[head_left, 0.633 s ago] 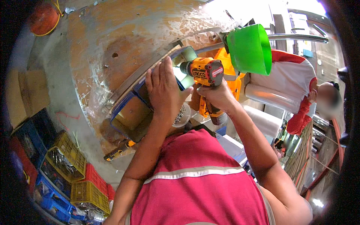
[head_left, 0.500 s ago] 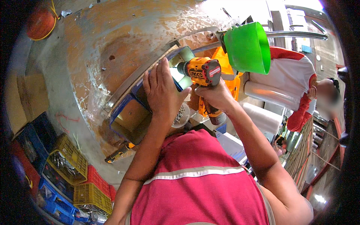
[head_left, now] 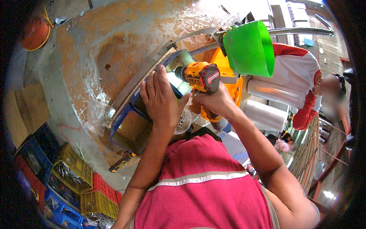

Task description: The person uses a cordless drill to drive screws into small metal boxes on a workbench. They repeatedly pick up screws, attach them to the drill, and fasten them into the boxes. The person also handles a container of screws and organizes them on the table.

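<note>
My right hand [head_left: 216,100] is wrapped round the handle of a yellow-and-black cordless drill [head_left: 195,76]. The drill's chuck points left, over a brightly lit part of a blue-edged box [head_left: 134,124] with hollow sections; its tip is hard to make out. On the edge of that box rests my left hand [head_left: 162,95], fingers stretched out and thumb apart, just left of the chuck. Between my forearms, close to my body, sits a pale round tub [head_left: 185,123] holding small metal screws or similar pieces.
A green plastic scoop-shaped container [head_left: 246,49] stands right of the drill, above an orange plastic piece [head_left: 236,91]. A yellow-and-black tool [head_left: 122,162] lies at left. Yellow crates [head_left: 72,173] stack lower left. Rolls of clear film [head_left: 267,116] and another person [head_left: 293,72] are at right.
The drill and my right hand have shifted slightly left and down. My left hand stays on the box, a little further left in view. The whole view has tilted slightly.
</note>
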The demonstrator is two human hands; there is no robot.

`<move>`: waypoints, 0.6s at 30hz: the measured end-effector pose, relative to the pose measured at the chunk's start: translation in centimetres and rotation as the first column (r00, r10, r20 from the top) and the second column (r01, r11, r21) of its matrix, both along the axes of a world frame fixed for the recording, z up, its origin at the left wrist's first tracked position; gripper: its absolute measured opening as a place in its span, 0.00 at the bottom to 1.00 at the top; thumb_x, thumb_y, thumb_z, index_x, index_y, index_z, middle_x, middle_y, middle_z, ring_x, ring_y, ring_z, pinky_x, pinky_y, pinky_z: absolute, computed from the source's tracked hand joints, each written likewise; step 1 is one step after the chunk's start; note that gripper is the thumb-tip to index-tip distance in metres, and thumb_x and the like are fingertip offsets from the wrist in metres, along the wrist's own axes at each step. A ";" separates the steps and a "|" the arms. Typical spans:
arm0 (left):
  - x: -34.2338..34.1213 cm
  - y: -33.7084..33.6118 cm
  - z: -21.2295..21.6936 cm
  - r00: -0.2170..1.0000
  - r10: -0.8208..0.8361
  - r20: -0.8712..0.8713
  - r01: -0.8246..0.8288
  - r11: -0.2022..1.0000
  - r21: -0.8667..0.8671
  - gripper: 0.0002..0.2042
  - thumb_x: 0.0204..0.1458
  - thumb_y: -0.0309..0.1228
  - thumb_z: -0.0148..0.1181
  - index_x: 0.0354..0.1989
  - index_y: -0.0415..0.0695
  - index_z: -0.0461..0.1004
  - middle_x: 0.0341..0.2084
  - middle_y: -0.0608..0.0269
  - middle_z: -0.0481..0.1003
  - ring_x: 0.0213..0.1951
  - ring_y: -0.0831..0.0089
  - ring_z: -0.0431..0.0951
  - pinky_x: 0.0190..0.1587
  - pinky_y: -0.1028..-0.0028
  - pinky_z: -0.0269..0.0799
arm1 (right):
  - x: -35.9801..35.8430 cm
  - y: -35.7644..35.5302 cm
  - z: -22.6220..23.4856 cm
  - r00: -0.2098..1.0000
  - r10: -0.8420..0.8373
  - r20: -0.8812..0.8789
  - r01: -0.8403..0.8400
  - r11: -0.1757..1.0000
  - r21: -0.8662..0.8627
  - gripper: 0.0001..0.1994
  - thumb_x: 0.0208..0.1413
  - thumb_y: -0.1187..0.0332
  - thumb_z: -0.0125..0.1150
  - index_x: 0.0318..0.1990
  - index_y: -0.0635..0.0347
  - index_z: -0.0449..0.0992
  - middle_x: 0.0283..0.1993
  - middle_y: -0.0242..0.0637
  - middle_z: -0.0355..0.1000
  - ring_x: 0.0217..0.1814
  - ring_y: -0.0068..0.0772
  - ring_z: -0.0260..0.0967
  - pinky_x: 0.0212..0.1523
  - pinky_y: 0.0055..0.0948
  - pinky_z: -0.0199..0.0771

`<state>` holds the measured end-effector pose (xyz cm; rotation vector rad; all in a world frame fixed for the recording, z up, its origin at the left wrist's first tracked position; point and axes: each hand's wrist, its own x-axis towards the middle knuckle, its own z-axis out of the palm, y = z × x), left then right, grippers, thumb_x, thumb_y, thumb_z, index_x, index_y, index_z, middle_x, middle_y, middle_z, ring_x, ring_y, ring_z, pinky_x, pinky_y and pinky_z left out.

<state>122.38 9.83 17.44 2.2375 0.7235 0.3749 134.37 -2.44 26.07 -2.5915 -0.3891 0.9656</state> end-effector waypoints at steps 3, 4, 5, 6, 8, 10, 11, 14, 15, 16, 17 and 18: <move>0.1 0.0 0.0 1.000 0.001 0.012 -0.001 1.000 0.003 0.62 0.32 0.57 0.79 0.74 0.40 0.51 0.66 0.45 0.66 0.70 0.50 0.64 0.74 0.45 0.47 | 0.0 0.0 -0.2 0.999 0.023 0.038 -0.021 0.999 -0.043 0.26 0.46 0.61 0.74 0.55 0.56 0.78 0.50 0.50 0.81 0.54 0.51 0.79 0.55 0.44 0.78; 0.1 0.0 0.0 1.000 0.002 0.010 -0.002 1.000 0.005 0.62 0.32 0.57 0.79 0.74 0.40 0.51 0.66 0.45 0.66 0.69 0.50 0.64 0.74 0.45 0.48 | 0.2 0.1 -0.3 0.997 0.044 0.059 -0.040 0.997 -0.067 0.26 0.46 0.61 0.74 0.55 0.56 0.77 0.50 0.50 0.81 0.55 0.51 0.79 0.55 0.44 0.78; 0.1 0.0 0.1 1.000 0.006 0.018 -0.006 1.000 0.011 0.62 0.32 0.57 0.79 0.74 0.40 0.52 0.66 0.45 0.67 0.69 0.50 0.64 0.74 0.45 0.48 | 0.3 0.2 -0.4 0.997 0.056 0.055 -0.053 0.998 -0.046 0.27 0.45 0.61 0.74 0.55 0.57 0.77 0.50 0.50 0.81 0.55 0.52 0.78 0.55 0.44 0.78; 0.1 0.0 0.1 1.000 0.006 0.017 -0.006 1.000 0.021 0.62 0.32 0.57 0.80 0.74 0.40 0.52 0.66 0.45 0.67 0.69 0.50 0.65 0.74 0.45 0.48 | 0.2 0.4 -0.4 0.997 0.066 0.048 -0.065 0.998 -0.023 0.27 0.45 0.62 0.74 0.55 0.57 0.77 0.50 0.50 0.81 0.55 0.52 0.78 0.55 0.44 0.78; 0.2 0.0 0.2 0.999 0.017 0.046 -0.019 0.998 0.060 0.63 0.30 0.56 0.80 0.75 0.40 0.52 0.65 0.45 0.67 0.69 0.50 0.65 0.74 0.44 0.49 | 0.0 0.3 0.0 0.996 0.067 0.061 -0.067 0.998 -0.003 0.28 0.44 0.62 0.75 0.56 0.58 0.76 0.50 0.50 0.81 0.55 0.52 0.78 0.55 0.44 0.78; 0.3 -0.1 0.2 0.999 0.028 0.041 -0.030 0.998 0.048 0.64 0.29 0.56 0.81 0.75 0.40 0.52 0.65 0.44 0.67 0.69 0.50 0.65 0.74 0.44 0.49 | -1.1 -0.6 1.2 0.993 0.051 0.103 -0.051 0.999 -0.009 0.30 0.43 0.62 0.75 0.56 0.60 0.76 0.49 0.49 0.81 0.54 0.52 0.79 0.54 0.45 0.78; 0.3 -0.2 0.3 0.999 0.031 0.034 -0.033 0.999 0.034 0.64 0.29 0.56 0.81 0.75 0.40 0.51 0.65 0.44 0.67 0.68 0.50 0.66 0.74 0.44 0.49 | -1.8 -1.3 1.8 0.992 0.039 0.116 -0.041 0.999 0.012 0.29 0.45 0.63 0.75 0.57 0.61 0.75 0.51 0.51 0.80 0.57 0.54 0.77 0.57 0.45 0.77; 0.2 -0.5 0.5 0.999 0.034 0.040 -0.038 0.994 0.102 0.65 0.28 0.54 0.83 0.75 0.40 0.51 0.66 0.45 0.67 0.69 0.50 0.65 0.74 0.45 0.49 | -3.7 -5.1 4.4 0.996 0.015 0.090 -0.048 0.927 0.372 0.28 0.47 0.63 0.74 0.57 0.61 0.75 0.55 0.52 0.78 0.62 0.55 0.73 0.62 0.44 0.74; 0.2 -0.6 0.7 0.999 0.035 0.022 -0.037 0.994 0.099 0.65 0.29 0.53 0.84 0.76 0.42 0.51 0.67 0.46 0.66 0.69 0.51 0.65 0.74 0.44 0.48 | -4.3 -7.0 5.6 0.995 0.041 0.088 -0.069 0.934 0.350 0.28 0.47 0.65 0.74 0.58 0.61 0.75 0.56 0.52 0.77 0.64 0.53 0.72 0.63 0.42 0.73; 0.1 -0.7 0.9 1.000 0.024 0.010 -0.025 0.990 0.140 0.65 0.28 0.54 0.83 0.76 0.42 0.50 0.68 0.46 0.65 0.70 0.51 0.64 0.75 0.44 0.47 | -4.6 -9.0 6.8 0.992 0.060 0.107 -0.088 0.955 0.282 0.28 0.47 0.66 0.74 0.58 0.61 0.75 0.58 0.51 0.76 0.66 0.52 0.70 0.65 0.41 0.71; 0.2 -0.8 1.1 1.000 0.010 -0.023 -0.006 0.987 0.159 0.66 0.28 0.55 0.83 0.77 0.42 0.49 0.69 0.47 0.64 0.70 0.52 0.63 0.75 0.43 0.46 | -4.2 -10.7 7.8 0.782 0.432 0.450 -0.535 0.835 0.127 0.31 0.44 0.67 0.77 0.58 0.61 0.75 0.56 0.49 0.78 0.62 0.46 0.75 0.62 0.37 0.74; 0.2 -0.9 1.3 0.998 -0.003 -0.057 0.013 0.985 0.175 0.67 0.28 0.56 0.83 0.77 0.43 0.48 0.69 0.48 0.63 0.71 0.52 0.63 0.75 0.43 0.45 | -4.6 -12.4 8.3 0.862 0.317 0.396 -0.428 0.873 0.234 0.29 0.44 0.68 0.76 0.56 0.62 0.75 0.55 0.48 0.77 0.59 0.47 0.76 0.60 0.37 0.75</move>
